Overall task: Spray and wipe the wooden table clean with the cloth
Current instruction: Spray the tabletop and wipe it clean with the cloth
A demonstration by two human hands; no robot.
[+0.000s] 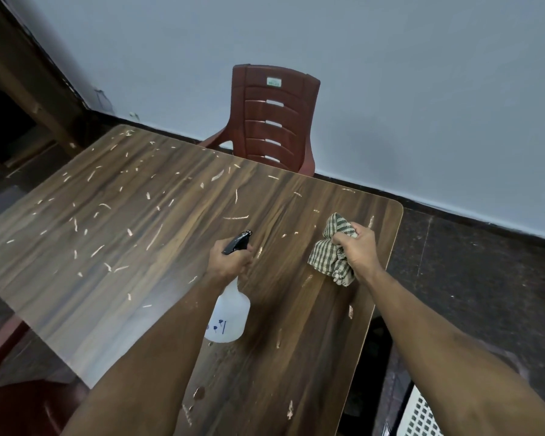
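The wooden table (pixel 132 215) has a dark grain top scarred with many pale chips and scratches. My left hand (pixel 230 261) grips the neck of a white spray bottle (pixel 228 316) with a black nozzle, held above the table's middle and pointing away from me. My right hand (pixel 357 247) clutches a bunched green-and-cream checked cloth (pixel 329 254) near the table's right edge; whether the cloth touches the top I cannot tell.
A reddish-brown plastic chair (pixel 274 121) stands at the far side against the pale wall. Another reddish chair (pixel 0 341) shows at the lower left. Dark floor (pixel 469 278) lies to the right, with a white perforated object (pixel 422 416) at the bottom right.
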